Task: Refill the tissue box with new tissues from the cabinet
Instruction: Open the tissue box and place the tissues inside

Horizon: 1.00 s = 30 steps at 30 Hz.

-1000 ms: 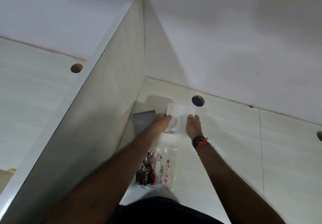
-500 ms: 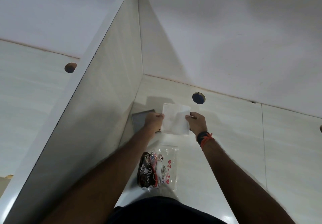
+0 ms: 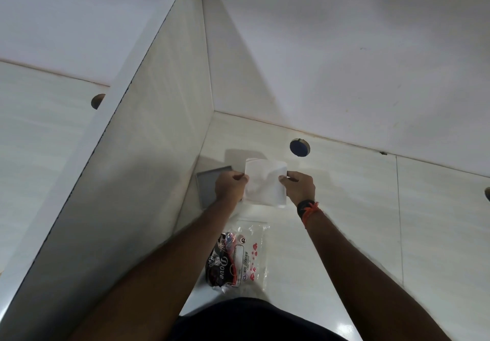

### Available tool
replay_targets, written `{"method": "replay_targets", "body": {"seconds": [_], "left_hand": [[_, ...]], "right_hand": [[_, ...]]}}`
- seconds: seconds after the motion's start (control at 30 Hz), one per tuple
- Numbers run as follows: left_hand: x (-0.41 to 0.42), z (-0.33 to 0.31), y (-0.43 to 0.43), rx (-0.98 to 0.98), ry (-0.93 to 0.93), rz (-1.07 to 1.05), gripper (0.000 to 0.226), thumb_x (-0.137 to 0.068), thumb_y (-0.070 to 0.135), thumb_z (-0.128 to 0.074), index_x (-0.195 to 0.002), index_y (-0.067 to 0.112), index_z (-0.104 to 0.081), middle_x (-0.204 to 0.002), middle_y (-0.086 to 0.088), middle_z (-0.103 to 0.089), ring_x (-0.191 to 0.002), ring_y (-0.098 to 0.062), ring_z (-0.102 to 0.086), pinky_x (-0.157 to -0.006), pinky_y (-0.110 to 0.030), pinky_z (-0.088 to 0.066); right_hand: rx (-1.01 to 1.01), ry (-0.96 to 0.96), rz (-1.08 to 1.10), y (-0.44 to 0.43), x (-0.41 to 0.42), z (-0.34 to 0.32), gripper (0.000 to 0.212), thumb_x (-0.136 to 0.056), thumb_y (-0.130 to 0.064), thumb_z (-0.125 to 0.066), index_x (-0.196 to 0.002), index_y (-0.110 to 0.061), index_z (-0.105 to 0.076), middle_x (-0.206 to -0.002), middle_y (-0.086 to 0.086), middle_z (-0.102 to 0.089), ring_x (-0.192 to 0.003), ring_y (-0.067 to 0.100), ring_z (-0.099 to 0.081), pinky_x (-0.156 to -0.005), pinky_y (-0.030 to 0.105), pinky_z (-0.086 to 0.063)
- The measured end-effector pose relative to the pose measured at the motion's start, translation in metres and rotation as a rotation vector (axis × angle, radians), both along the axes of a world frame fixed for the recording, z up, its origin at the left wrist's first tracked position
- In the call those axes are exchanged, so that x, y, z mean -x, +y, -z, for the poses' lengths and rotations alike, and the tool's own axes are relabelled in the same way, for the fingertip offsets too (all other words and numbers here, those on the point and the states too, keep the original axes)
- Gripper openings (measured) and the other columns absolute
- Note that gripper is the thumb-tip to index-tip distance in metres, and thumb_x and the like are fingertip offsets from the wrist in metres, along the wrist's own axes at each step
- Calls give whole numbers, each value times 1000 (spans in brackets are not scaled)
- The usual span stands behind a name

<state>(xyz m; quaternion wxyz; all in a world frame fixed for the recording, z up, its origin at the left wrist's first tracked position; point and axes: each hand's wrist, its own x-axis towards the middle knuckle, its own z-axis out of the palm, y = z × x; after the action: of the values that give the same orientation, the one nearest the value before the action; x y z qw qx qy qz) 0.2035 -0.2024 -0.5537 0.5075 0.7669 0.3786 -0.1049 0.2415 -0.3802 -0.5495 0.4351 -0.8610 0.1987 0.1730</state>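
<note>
A white stack of tissues (image 3: 266, 183) is held between both hands just above the desk surface. My left hand (image 3: 230, 187) pinches its left edge and my right hand (image 3: 301, 188) pinches its right edge. A grey flat tissue box (image 3: 210, 188) lies on the desk against the partition, partly hidden behind my left hand. A clear plastic wrapper (image 3: 238, 255) with red and black print lies flat on the desk nearer to me, between my forearms.
A tall white partition panel (image 3: 138, 168) rises on the left, close to the box. The white back wall (image 3: 344, 62) stands behind. A round cable hole (image 3: 299, 147) sits in the desk (image 3: 371, 221) just beyond the tissues; another hole (image 3: 97, 101) is left of the partition.
The hands have lifted the tissue stack off the desk and drawn it slightly toward me. My grip shifted from pressing on top to pinching both side edges.
</note>
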Motion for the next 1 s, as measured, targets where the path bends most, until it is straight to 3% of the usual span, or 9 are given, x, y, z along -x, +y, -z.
{"method": "replay_targets", "body": {"seconds": [0.13, 0.3, 0.47, 0.57, 0.67, 0.73, 0.83, 0.93, 1.0], "left_hand": [[-1, 3, 0, -13, -10, 19, 27, -80, 24, -75, -103, 9, -76, -101, -11, -77, -97, -25, -71, -81, -27, -50], [-3, 7, 1, -40, 2, 60, 37, -81, 26, -74, -114, 10, -67, -105, -10, -75, -102, -27, -67, -86, -31, -48], [-2, 8, -2, -71, 15, 92, 39, -84, 29, -70, -119, 11, -63, -109, -12, -73, -106, -30, -65, -87, -30, -47], [-3, 8, -4, -82, 2, 100, 37, -83, 29, -68, -117, 15, -59, -104, -11, -73, -100, -32, -68, -86, -36, -54], [0, 2, -4, -141, -76, 190, 39, -84, 22, -62, -122, 18, -50, -111, -9, -70, -98, -33, -68, -81, -41, -57], [3, -3, 4, -179, -251, 322, 49, -83, 17, -64, -129, 21, -48, -127, -4, -61, -106, -27, -64, -88, -35, -55], [1, -5, 21, -313, -396, 764, 58, -79, 16, -71, -134, 21, -55, -148, -1, -47, -131, -16, -50, -105, -27, -41], [-5, -5, 25, -410, -312, 1027, 61, -80, 19, -73, -138, 19, -56, -157, -3, -38, -144, -18, -35, -116, -33, -33], [-6, -6, 24, -461, -268, 1086, 58, -85, 22, -69, -140, 18, -54, -159, -6, -34, -145, -19, -34, -115, -33, -32]], "right_hand": [[-4, -36, -6, -1, 0, 2, 24, -85, -22, -73, -104, -8, -76, -89, 7, -73, -85, 27, -65, -82, 31, -50], [-2, -68, 14, 2, 3, 0, 25, -87, -24, -72, -108, -10, -74, -105, 8, -74, -95, 24, -65, -85, 29, -45], [11, -38, -11, 4, 14, 4, 39, -94, -35, -63, -127, -16, -69, -123, 6, -72, -118, 26, -63, -100, 33, -45], [69, -34, -52, 8, 16, 1, 42, -99, -34, -54, -136, -15, -61, -135, 8, -65, -128, 27, -56, -105, 31, -41], [135, -27, -137, 7, 11, -2, 46, -100, -35, -52, -142, -15, -53, -135, 9, -64, -125, 30, -57, -102, 35, -42], [125, -80, -184, -1, 8, -7, 54, -98, -34, -57, -147, -16, -46, -138, 7, -62, -118, 28, -61, -101, 38, -44], [177, -249, -501, -21, 0, -13, 56, -94, -27, -64, -147, -20, -47, -151, 2, -49, -132, 23, -51, -110, 39, -42], [290, -133, -925, -30, -10, -22, 66, -90, -27, -70, -150, -21, -42, -162, 2, -31, -148, 24, -29, -119, 35, -24], [362, -49, -1050, -30, -16, -22, 76, -87, -26, -73, -153, -20, -36, -166, 4, -22, -149, 26, -24, -120, 38, -25]]}}
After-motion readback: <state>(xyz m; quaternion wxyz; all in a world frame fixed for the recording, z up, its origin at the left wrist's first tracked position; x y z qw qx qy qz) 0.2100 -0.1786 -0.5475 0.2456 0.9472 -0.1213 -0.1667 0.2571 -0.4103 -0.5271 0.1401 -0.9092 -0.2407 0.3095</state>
